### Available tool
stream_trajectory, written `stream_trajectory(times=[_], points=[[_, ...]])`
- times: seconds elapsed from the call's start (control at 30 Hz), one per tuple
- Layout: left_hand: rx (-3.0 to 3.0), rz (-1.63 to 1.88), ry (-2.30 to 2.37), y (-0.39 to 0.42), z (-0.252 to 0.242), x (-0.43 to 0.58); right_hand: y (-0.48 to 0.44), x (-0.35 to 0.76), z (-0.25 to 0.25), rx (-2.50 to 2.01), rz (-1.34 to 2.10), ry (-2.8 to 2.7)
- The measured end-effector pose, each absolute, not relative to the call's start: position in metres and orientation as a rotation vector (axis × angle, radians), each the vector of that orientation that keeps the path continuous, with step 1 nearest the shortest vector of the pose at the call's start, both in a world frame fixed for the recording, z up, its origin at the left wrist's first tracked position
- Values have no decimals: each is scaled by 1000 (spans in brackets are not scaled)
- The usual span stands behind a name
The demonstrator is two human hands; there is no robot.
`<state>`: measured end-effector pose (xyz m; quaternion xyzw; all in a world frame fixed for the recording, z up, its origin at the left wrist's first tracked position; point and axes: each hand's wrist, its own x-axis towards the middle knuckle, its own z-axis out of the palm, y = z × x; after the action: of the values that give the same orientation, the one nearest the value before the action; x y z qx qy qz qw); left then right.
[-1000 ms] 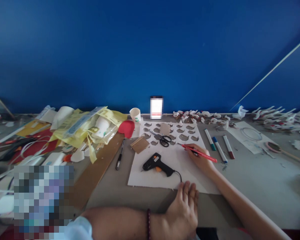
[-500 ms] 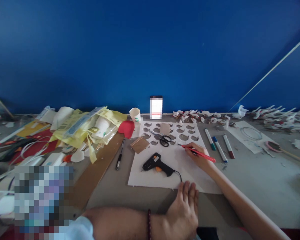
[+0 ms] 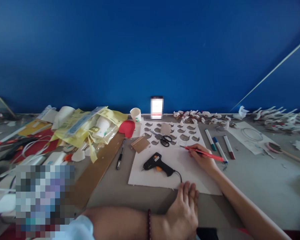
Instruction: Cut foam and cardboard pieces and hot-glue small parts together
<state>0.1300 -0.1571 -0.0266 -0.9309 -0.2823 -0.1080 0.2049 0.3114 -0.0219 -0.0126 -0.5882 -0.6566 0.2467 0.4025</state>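
Observation:
My right hand [image 3: 204, 159] is closed round a slim red craft knife [image 3: 216, 156]. Its thin grey tip touches or hovers just over the white sheet [image 3: 137, 178], below rows of curved cut-out holes; which of the two I cannot tell. At the sheet's front edge my left hand [image 3: 183, 208] lies flat, fingers stretched and holding nothing. Beyond its fingertips, a black glue gun [image 3: 158, 164] rests on the sheet with its cord running toward that hand. Black-handled scissors [image 3: 166, 141] lie on the cut-out area, left of the knife tip.
Three markers [image 3: 220, 150] lie right of the sheet. On the left are a black pen [image 3: 120, 155], a brown card piece [image 3: 140, 144], a red paper shape [image 3: 127, 128] and a yellow bag [image 3: 75, 128]. A paper cup [image 3: 135, 115] and a lit phone [image 3: 157, 107] stand behind.
My right hand and the craft knife have shifted slightly right and toward me, and the knife's rear end has swung further right. My left hand stays in place.

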Motion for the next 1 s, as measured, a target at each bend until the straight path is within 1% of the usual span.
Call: stream_trajectory(times=[0.2, 0.33, 0.47, 0.67, 1.0], points=[[-2603, -330, -802, -157, -28, 130, -22, 318, -13, -1387, 643, -1504], [-2596, -340, -800, -157, -27, 129, -16, 320, -7, -1333, 750, -1435], [-2573, -327, -765, -158, -25, 128, -10, 322, -5, -1375, 850, -1498], [-2546, -347, -724, -157, -24, 126, 2, 335, -11, -1379, 742, -1539], [-2559, -363, -718, -158, -22, 125, 5, 341, -17, -1364, 731, -1604]])
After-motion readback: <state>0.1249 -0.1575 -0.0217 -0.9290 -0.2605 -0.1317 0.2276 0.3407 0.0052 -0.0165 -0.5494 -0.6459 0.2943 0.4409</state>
